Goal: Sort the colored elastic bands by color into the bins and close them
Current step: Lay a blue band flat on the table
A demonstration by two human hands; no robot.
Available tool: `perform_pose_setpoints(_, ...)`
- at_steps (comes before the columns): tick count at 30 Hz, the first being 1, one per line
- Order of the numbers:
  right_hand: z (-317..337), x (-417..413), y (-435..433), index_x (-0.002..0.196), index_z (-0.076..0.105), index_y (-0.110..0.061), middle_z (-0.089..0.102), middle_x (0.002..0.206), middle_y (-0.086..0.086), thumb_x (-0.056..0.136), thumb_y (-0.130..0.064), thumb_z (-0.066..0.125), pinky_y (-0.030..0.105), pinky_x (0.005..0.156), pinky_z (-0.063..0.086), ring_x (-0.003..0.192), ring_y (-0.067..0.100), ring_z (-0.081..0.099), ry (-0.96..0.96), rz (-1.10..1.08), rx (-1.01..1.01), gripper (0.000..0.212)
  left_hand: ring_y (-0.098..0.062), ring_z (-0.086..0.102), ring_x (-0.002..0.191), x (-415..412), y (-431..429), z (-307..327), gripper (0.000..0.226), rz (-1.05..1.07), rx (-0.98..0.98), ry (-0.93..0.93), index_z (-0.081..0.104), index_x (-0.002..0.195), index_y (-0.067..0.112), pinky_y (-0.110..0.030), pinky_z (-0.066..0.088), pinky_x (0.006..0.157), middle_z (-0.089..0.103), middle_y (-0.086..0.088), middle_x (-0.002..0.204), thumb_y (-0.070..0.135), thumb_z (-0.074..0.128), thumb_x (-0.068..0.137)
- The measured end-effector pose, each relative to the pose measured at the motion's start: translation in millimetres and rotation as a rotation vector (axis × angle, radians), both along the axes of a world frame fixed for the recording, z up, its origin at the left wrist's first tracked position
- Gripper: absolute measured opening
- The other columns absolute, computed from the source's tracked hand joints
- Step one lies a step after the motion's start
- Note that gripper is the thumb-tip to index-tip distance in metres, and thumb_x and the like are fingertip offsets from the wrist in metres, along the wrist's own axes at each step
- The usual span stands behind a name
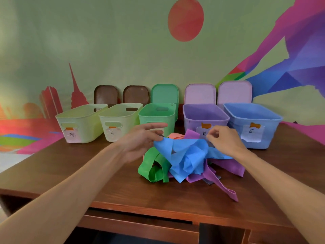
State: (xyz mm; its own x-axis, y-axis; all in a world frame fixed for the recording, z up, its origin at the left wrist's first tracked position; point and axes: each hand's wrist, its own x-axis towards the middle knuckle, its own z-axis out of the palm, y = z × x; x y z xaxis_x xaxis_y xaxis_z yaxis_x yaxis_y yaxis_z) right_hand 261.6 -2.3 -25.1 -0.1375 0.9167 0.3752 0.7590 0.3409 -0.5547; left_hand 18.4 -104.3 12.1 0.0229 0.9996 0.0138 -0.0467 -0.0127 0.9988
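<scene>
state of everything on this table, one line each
left hand, pinching blue band
right hand, pinching blue band
blue band, raised between both hands
green band, lying on table
purple bands, lying on table
bins, all five open
lids, standing against wall

Counter with bins, lids and bands

Five bins stand in a row along the back of the counter: far-left bin, second bin, middle bin, fourth bin, far-right bin. Behind them a row of lids leans upright against the wall, one behind each bin. Pile of bands lies on the counter before the middle and fourth bins. The left hand holds the pile's top at its left, the right hand at its right.
</scene>
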Motion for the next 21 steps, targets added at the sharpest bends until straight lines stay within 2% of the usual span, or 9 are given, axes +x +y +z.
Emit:
perform_pose_setpoints(3, 17, -8, -17, 0.098, 0.068, -0.018, 0.068, 0.094, -0.006, 0.092, -0.024, 0.057, 0.018, 0.072, 0.04, 0.083, 0.009, 0.058, 0.049, 0.137, 0.124, 0.014, -0.02, 0.057, 0.094, 8, 0, 12, 0.032, 0.037, 0.069, 0.042, 0.068, 0.103, 0.01, -0.036, 0.045, 0.096, 0.056, -0.008, 0.096, -0.012, 0.058, 0.082)
perform_pose_setpoints(6, 42, -20, -43, 0.093, 0.068, -0.023, 0.067, 0.089, -0.013, 0.092, -0.03, 0.059, 0.005, 0.068, 0.039, 0.081, -0.001, 0.058, 0.111, 0.338, 0.118, 0.011, -0.017, 0.059, 0.09, 19, -2, 24, 0.027, 0.069, 0.145, 0.108, 0.069, 0.097, 0.01, -0.031, 0.047, 0.097, 0.059, -0.007, 0.093, -0.011, 0.062, 0.081)
perform_pose_setpoints(8, 56, -27, -57, 0.095, 0.069, -0.022, 0.068, 0.089, -0.013, 0.089, -0.034, 0.062, 0.005, 0.071, 0.042, 0.082, -0.001, 0.06, 0.137, 0.447, 0.096, 0.015, -0.017, 0.06, 0.09, 25, -2, 32, 0.025, 0.077, 0.195, 0.138, 0.068, 0.097, 0.009, -0.027, 0.05, 0.092, 0.06, -0.009, 0.093, -0.009, 0.064, 0.08)
perform_pose_setpoints(10, 68, -31, -64, 0.094, 0.072, -0.019, 0.071, 0.087, -0.009, 0.086, -0.03, 0.067, 0.011, 0.072, 0.046, 0.079, 0.001, 0.062, 0.155, 0.486, 0.127, 0.015, -0.018, 0.06, 0.086, 30, -3, 39, 0.025, 0.087, 0.25, 0.159, 0.068, 0.097, 0.009, -0.026, 0.052, 0.083, 0.061, -0.008, 0.088, -0.008, 0.067, 0.079)
perform_pose_setpoints(12, 78, -33, -66, 0.088, 0.073, -0.015, 0.072, 0.082, -0.003, 0.083, -0.021, 0.071, 0.02, 0.072, 0.049, 0.073, 0.005, 0.063, 0.172, 0.464, 0.187, 0.008, -0.015, 0.06, 0.076, 34, -6, 46, 0.024, 0.116, 0.301, 0.203, 0.069, 0.096, 0.011, -0.024, 0.052, 0.072, 0.062, -0.004, 0.082, -0.004, 0.071, 0.077)
perform_pose_setpoints(14, 87, -33, -67, 0.086, 0.074, -0.015, 0.073, 0.08, 0.0, 0.082, -0.018, 0.072, 0.022, 0.072, 0.05, 0.073, 0.009, 0.064, 0.169, 0.406, 0.237, 0.005, -0.008, 0.06, 0.068, 37, -11, 51, 0.024, 0.178, 0.334, 0.291, 0.07, 0.096, 0.013, -0.02, 0.046, 0.063, 0.065, -0.002, 0.079, 0.005, 0.076, 0.075)
perform_pose_setpoints(16, 94, -33, -69, 0.086, 0.076, -0.014, 0.074, 0.082, 0.001, 0.082, -0.019, 0.073, 0.016, 0.07, 0.048, 0.075, 0.009, 0.065, 0.156, 0.352, 0.284, 0.007, -0.007, 0.061, 0.069, 38, -13, 55, 0.022, 0.235, 0.372, 0.335, 0.071, 0.095, 0.017, -0.02, 0.045, 0.067, 0.065, -0.001, 0.077, 0.013, 0.079, 0.074)
perform_pose_setpoints(18, 103, -36, -74, 0.085, 0.076, -0.014, 0.074, 0.082, 0.001, 0.082, -0.018, 0.072, 0.012, 0.067, 0.045, 0.075, 0.009, 0.066, 0.184, 0.304, 0.339, 0.006, -0.012, 0.057, 0.075, 40, -16, 58, 0.021, 0.265, 0.406, 0.346, 0.069, 0.096, 0.02, -0.025, 0.044, 0.071, 0.062, 0.0, 0.078, 0.019, 0.077, 0.077)
perform_pose_setpoints(21, 118, -40, -84, 0.081, 0.075, -0.014, 0.072, 0.077, -0.001, 0.081, -0.014, 0.071, 0.012, 0.066, 0.046, 0.07, 0.006, 0.064, 0.313, 0.275, 0.384, 0.004, -0.011, 0.058, 0.08, 44, -20, 54, 0.028, 0.246, 0.373, 0.385, 0.064, 0.108, 0.018, -0.019, 0.043, 0.065, 0.065, -0.002, 0.092, 0.025, 0.072, 0.082)
